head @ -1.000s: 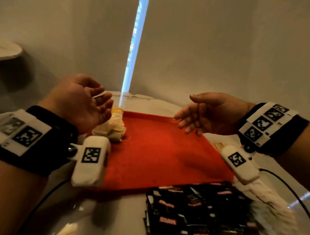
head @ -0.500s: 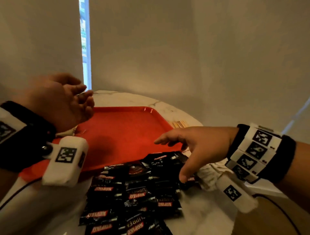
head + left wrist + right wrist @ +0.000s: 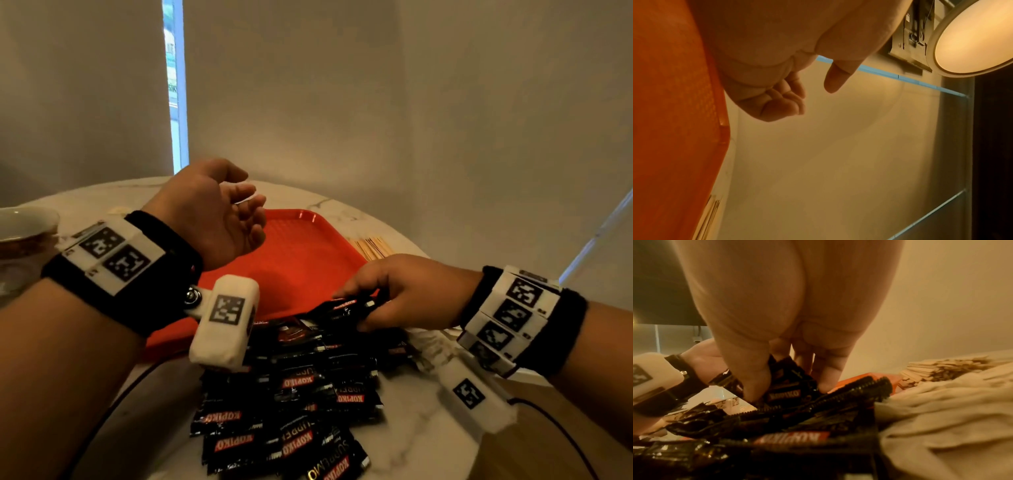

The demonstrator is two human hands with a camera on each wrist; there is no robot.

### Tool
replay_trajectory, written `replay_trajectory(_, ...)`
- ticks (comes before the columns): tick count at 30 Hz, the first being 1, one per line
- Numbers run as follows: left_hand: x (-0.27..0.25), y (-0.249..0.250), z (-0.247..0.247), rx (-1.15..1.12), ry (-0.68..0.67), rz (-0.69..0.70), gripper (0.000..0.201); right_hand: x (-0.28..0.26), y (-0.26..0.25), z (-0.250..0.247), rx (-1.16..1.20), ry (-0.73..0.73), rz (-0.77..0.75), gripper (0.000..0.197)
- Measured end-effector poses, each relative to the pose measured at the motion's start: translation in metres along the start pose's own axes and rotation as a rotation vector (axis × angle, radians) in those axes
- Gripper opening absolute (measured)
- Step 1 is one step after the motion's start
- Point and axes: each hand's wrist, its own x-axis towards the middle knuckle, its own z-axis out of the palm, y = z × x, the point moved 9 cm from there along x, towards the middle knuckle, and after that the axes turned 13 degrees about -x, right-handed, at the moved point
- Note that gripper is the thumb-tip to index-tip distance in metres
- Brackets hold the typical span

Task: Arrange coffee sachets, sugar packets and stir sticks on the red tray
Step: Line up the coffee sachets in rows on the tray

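Observation:
A red tray (image 3: 301, 253) lies on the round marble table, bare inside. In front of it spreads a heap of black coffee sachets (image 3: 294, 397). My right hand (image 3: 363, 306) reaches into the heap's far edge, thumb and fingers pinching a black coffee sachet (image 3: 785, 391) at the tray's near rim. My left hand (image 3: 239, 219) hovers palm-up over the tray's left part, fingers loosely curled and holding nothing; the left wrist view shows the left hand (image 3: 789, 97) the same way. Wooden stir sticks (image 3: 371, 245) lie in a pile right of the tray. No sugar packets show clearly.
A crumpled white cloth (image 3: 941, 410) lies right of the sachets under my right wrist. A cup on a saucer (image 3: 24, 229) stands at the table's far left. A black cable (image 3: 561, 431) runs off my right wrist. Walls stand close behind the table.
My right hand dropped from above the tray to the sachet heap and closed on a sachet. The head view swung right and down. My left hand stayed raised and empty.

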Motion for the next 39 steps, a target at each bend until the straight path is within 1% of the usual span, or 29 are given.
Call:
replay_trajectory(2,-0.003,0.003,-0.001,-0.017,0.013,0.015,0.014,-0.001,0.001,-0.004,-0.014,0.057,0.016,0.044)
replay_trajectory(4,-0.005,-0.002,0.001,-0.017,0.018,-0.001,0.014,-0.002,0.001,-0.005,-0.036,0.098,0.023,0.044)
replay_trajectory(8,-0.008,-0.014,0.002,0.009,0.029,-0.049,0.014,-0.001,-0.007,-0.011,-0.097,0.094,0.002,0.04)
replay_trajectory(13,-0.013,-0.009,0.007,0.005,0.02,-0.041,0.015,-0.009,-0.007,-0.04,-0.089,0.168,0.012,0.035)
replay_trajectory(15,-0.015,-0.008,0.009,0.005,0.01,-0.038,0.016,-0.012,-0.008,-0.051,-0.077,0.208,0.008,0.038)
replay_trajectory(17,-0.017,-0.008,0.012,0.002,-0.001,-0.046,0.017,-0.015,-0.011,-0.061,-0.046,0.289,-0.01,0.045)
replay_trajectory(19,-0.02,-0.009,0.014,-0.005,-0.006,-0.067,0.021,-0.02,-0.015,-0.079,-0.005,0.452,-0.029,0.047)
replay_trajectory(20,-0.021,-0.01,0.016,-0.003,-0.014,-0.085,0.027,-0.023,-0.016,-0.088,0.014,0.545,-0.036,0.044)
replay_trajectory(21,-0.022,-0.013,0.019,0.006,-0.03,-0.107,0.037,-0.025,-0.018,-0.096,0.035,0.626,-0.047,0.039)
replay_trajectory(24,-0.027,-0.031,0.032,0.039,-0.11,-0.2,0.083,-0.024,-0.04,-0.11,-0.046,0.788,-0.107,0.034)
replay_trajectory(25,-0.029,-0.038,0.038,0.043,-0.148,-0.225,0.091,-0.021,-0.048,-0.11,-0.069,0.817,-0.133,0.035)
replay_trajectory(26,-0.032,-0.044,0.043,0.047,-0.19,-0.23,0.092,-0.018,-0.056,-0.109,-0.069,0.836,-0.161,0.036)
replay_trajectory(27,-0.034,-0.047,0.049,0.041,-0.232,-0.211,0.088,-0.015,-0.062,-0.105,-0.058,0.839,-0.187,0.037)
replay_trajectory(29,-0.037,-0.044,0.058,-0.014,-0.276,-0.132,0.066,-0.006,-0.071,-0.094,-0.036,0.785,-0.224,0.04)
replay_trajectory(32,-0.036,-0.031,0.055,-0.125,-0.21,-0.018,0.035,0.007,-0.073,-0.077,-0.041,0.667,-0.234,0.044)
replay_trajectory(34,-0.036,-0.027,0.051,-0.122,-0.144,0.022,0.016,0.011,-0.075,-0.071,-0.085,0.573,-0.232,0.054)
replay_trajectory(35,-0.035,-0.027,0.048,-0.11,-0.117,0.031,0.012,0.01,-0.076,-0.069,-0.118,0.525,-0.237,0.061)
replay_trajectory(37,-0.033,-0.026,0.042,-0.1,-0.071,0.055,0.015,0.005,-0.07,-0.067,-0.136,0.432,-0.207,0.07)
replay_trajectory(39,-0.029,-0.018,0.033,-0.117,-0.019,0.106,0.013,0.0,-0.051,-0.065,-0.115,0.349,-0.096,0.064)
